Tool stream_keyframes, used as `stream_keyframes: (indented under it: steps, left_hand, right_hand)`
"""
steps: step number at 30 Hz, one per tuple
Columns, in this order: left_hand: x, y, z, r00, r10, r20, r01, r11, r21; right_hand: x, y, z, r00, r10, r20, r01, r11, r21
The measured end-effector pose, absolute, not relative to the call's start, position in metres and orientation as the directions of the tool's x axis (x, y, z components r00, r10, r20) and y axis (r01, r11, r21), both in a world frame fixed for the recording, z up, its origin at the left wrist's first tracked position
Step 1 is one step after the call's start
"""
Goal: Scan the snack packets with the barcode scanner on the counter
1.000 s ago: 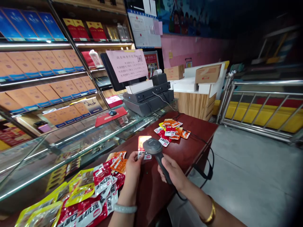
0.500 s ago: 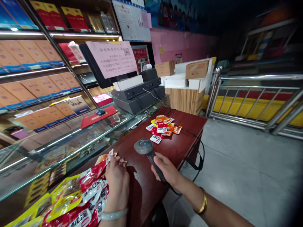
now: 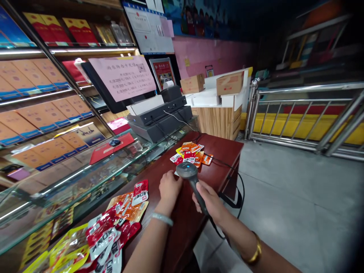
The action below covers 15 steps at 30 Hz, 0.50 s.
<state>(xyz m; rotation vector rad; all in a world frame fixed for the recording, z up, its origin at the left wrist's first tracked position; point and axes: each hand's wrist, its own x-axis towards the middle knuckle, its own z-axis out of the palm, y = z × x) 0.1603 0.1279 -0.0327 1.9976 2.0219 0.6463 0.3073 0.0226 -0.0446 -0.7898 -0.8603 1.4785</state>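
Dark-red counter [image 3: 222, 151], right hand [image 3: 209, 201] wrapped round scanner [image 3: 191, 175], left hand [image 3: 170, 186] loosely curled, grip unclear — packets [image 3: 191, 154] beyond

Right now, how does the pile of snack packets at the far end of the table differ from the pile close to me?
The far pile looks small and compact, mostly orange and red packets. The near pile spreads wider, with larger-looking red-and-white packets plus yellow ones running out of frame. The far pile lies just beyond the scanner in the right hand; the near pile sits left of the left hand. Both lie loose on the red-brown table.
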Motion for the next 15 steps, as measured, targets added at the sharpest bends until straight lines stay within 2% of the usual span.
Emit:
stream_keyframes:
  steps: [3, 6, 10, 15]
  left_hand:
    - [0.181, 0.141, -0.026, -0.044, 0.994, 0.1, 0.961, 0.015, 0.275]
    - [0.185, 0.15, -0.023, -0.05, 0.998, 0.046, 0.97, 0.038, 0.241]
    - [0.161, 0.151, -0.027, -0.097, 0.995, -0.013, 0.913, 0.094, 0.397]
    - [0.12, 0.129, -0.045, -0.186, 0.981, 0.048, 0.689, 0.095, 0.719]
  right_hand:
    - [0.316, 0.019, -0.047, -0.052, 0.999, -0.011, -0.487, -0.035, -0.873]
    - [0.323, 0.017, -0.05, -0.037, 0.999, -0.016, -0.493, -0.032, -0.869]
    - [0.327, 0.017, -0.051, -0.033, 0.999, -0.004, -0.496, -0.02, -0.868]
    - [0.323, 0.015, -0.051, -0.072, 0.997, -0.001, -0.506, -0.038, -0.862]
